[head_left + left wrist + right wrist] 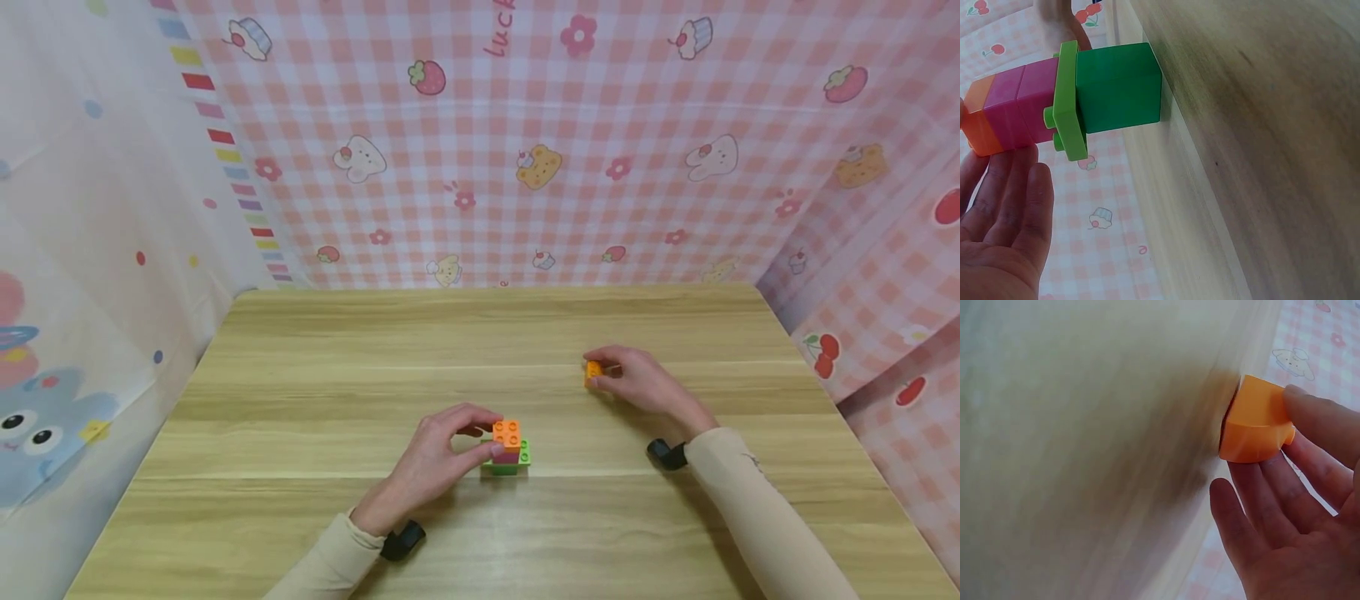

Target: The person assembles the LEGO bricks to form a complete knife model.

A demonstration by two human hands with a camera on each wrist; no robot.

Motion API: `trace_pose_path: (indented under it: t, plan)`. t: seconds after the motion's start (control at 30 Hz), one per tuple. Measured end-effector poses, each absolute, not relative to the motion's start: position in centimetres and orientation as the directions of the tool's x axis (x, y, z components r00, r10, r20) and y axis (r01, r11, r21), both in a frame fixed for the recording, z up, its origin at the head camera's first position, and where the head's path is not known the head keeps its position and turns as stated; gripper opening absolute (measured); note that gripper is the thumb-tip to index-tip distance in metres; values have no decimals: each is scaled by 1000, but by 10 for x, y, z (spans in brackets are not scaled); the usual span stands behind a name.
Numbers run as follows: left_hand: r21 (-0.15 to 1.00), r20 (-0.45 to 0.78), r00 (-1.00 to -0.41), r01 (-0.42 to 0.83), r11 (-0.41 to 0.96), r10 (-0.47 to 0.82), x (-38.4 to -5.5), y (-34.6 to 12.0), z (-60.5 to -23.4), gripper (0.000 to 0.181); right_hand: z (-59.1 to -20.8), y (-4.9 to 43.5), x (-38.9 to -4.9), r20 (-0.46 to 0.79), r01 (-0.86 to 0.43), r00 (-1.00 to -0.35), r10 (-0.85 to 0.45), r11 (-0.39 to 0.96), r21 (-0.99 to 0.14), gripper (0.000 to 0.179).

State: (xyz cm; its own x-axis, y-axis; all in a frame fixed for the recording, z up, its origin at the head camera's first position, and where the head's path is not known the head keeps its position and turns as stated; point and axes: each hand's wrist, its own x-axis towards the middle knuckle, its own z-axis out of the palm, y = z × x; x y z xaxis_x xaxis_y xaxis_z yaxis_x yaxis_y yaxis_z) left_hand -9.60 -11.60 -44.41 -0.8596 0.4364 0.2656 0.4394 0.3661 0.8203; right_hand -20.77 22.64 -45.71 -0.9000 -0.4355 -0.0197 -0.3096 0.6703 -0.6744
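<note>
A: What's nearest?
B: The tower [506, 457], upright around the middle of the table [300, 400]. The left hand [450, 442] is partly closed, thumb and fingers pinching its orange top.
A: And beyond?
B: The right hand [636, 380], nearer the far and right edges, fingers lightly bent, pinching a loose orange block [592, 373]. I can't tell whether that's off the table.
A: Which step, then?
B: Picking up the block while steadying the tower, I'd judge.
A: Next?
B: Probably a lift toward the tower, then careful lining-up with its studs.
</note>
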Motion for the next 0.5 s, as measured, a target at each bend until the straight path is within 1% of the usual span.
trace_pose_path:
  t: [0.2, 0.5]
  plan:
    - [823, 261, -860, 435, 365, 438, -96, -116, -444, 31, -450, 224, -202, -21, -278, -917, -398, 676, -682, 42]
    - [827, 258, -861, 431, 360, 438, -96, -116, -444, 31, -439, 219, -188, 65, -325, -912, -405, 616, -717, 42]
